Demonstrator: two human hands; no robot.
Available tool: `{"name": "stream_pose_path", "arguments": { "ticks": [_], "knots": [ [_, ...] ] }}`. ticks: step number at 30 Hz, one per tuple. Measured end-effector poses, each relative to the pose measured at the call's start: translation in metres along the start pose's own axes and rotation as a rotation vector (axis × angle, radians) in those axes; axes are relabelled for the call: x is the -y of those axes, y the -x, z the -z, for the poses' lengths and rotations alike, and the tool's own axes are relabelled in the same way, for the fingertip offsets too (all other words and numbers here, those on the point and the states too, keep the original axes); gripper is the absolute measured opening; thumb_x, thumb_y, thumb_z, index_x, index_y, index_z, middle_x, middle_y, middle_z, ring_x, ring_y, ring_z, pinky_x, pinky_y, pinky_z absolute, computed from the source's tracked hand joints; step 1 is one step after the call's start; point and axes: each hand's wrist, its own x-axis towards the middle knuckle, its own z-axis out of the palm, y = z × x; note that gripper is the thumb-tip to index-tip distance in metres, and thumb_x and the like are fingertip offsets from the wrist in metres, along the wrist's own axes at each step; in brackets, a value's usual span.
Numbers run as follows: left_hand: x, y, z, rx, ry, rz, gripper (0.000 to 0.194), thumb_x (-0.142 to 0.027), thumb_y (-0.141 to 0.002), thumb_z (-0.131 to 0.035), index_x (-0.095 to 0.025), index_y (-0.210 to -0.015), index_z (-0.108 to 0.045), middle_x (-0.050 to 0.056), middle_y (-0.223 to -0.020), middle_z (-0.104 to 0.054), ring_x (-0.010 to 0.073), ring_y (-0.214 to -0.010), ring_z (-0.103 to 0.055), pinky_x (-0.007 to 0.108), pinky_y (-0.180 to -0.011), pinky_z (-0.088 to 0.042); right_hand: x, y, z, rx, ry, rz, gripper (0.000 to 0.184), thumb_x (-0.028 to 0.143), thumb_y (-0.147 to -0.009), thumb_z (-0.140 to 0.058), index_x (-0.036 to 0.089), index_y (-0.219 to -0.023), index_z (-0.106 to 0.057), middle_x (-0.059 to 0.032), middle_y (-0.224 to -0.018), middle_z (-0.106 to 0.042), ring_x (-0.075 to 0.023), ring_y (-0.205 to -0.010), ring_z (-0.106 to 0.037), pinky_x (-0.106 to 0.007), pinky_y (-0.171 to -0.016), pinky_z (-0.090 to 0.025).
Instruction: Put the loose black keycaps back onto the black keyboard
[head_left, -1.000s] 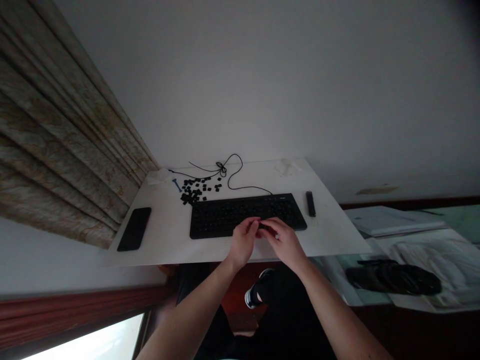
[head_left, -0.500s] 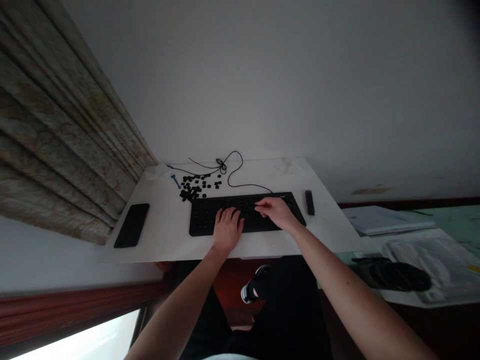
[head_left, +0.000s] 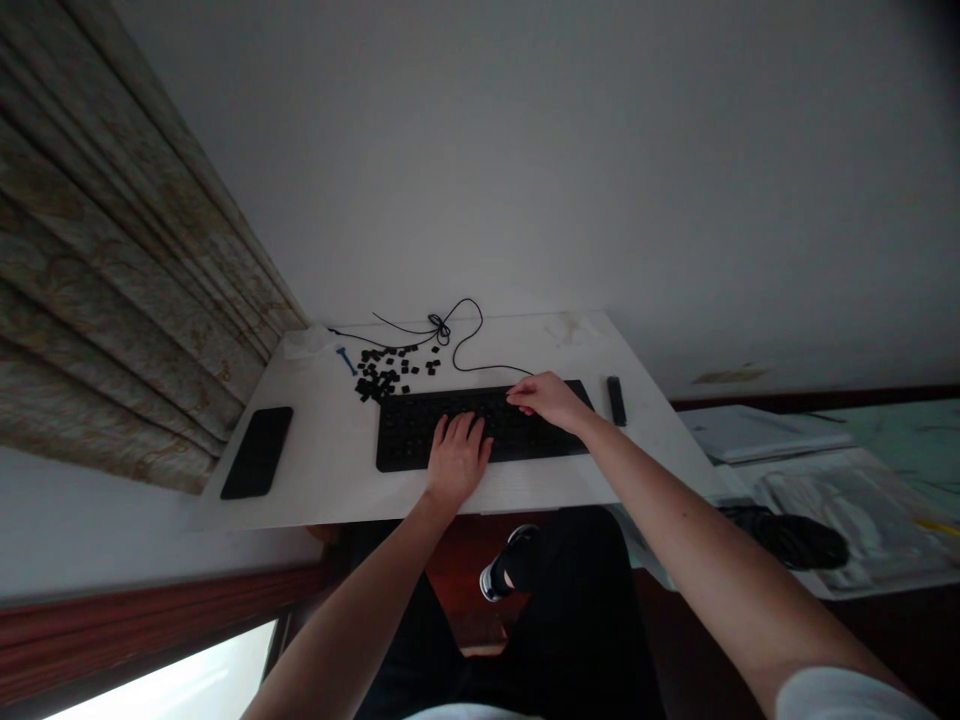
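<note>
Spreading flat, the left hand (head_left: pixel 457 462) rests on the lower middle of a black keyboard (head_left: pixel 405 440), open and holding nothing. The right hand (head_left: pixel 549 400) reaches in from the 3 o'clock side, its fingertips (head_left: pixel 513 397) bunched on the upper keys; whether they pinch anything small, I cannot tell. Compared with half a second before, the right hand sits nearer the keyboard's top edge, while the left has barely shifted. Loose black keycaps (head_left: pixel 382 375) lie at 10 o'clock from the hands, just off the keyboard's corner, on a white desk board (head_left: pixel 525 490). A blue tool (head_left: pixel 346 361) lies beside them, and a black cable (head_left: pixel 466 299) loops behind at 12 o'clock. A black phone (head_left: pixel 256 452) lies at 9 o'clock, a dark stick (head_left: pixel 616 400) at 3 o'clock.
</note>
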Motion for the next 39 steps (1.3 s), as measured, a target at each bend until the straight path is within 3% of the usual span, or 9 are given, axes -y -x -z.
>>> {"name": "stream_pose_path", "arguments": {
  "ticks": [7,18,33,39],
  "knots": [
    [0.001,0.001,0.000,-0.035,0.036,0.000,0.026,-0.029,-0.096,-0.051,-0.017,-0.116,-0.065,0.012,-0.118,-0.069,0.0254,-0.113,-0.063,0.049,-0.111,-0.042,0.012,-0.004,-0.016,0.150,0.134,0.023,0.014,0.027,-0.077,-0.071,0.017,-0.084,-0.078,-0.0037,-0.073,-0.073,-0.0115,-0.056,-0.057,-0.021,-0.045,-0.041],
    [0.001,0.001,0.004,-0.055,0.053,0.066,0.020,-0.023,-0.094,-0.052,-0.017,-0.110,-0.064,0.011,-0.111,-0.069,0.0246,-0.107,-0.063,0.049,-0.108,-0.044,0.019,-0.019,-0.026,0.203,0.372,0.063,0.010,0.021,-0.075,-0.070,0.017,-0.078,-0.079,-0.0022,-0.065,-0.071,-0.0128,-0.057,-0.059,-0.023,-0.056,-0.042],
    [0.005,0.001,0.002,-0.075,0.069,0.128,0.021,-0.018,-0.092,-0.052,-0.018,-0.109,-0.064,0.011,-0.111,-0.069,0.0258,-0.110,-0.062,0.052,-0.109,-0.042,0.027,-0.029,-0.029,0.268,0.391,-0.097,0.005,0.019,-0.073,-0.076,0.016,-0.072,-0.073,-0.0001,-0.050,-0.061,-0.0133,-0.048,-0.058,-0.023,-0.047,-0.045],
    [0.004,0.001,0.002,-0.051,0.059,0.104,0.024,-0.021,-0.093,-0.051,-0.018,-0.113,-0.064,0.011,-0.115,-0.068,0.0263,-0.113,-0.061,0.052,-0.110,-0.041,0.037,-0.033,-0.033,0.209,0.476,-0.188,0.024,0.020,-0.068,-0.083,0.016,-0.088,-0.070,0.0019,-0.047,-0.061,-0.0150,-0.049,-0.061,-0.023,-0.047,-0.044]
  ]
}}
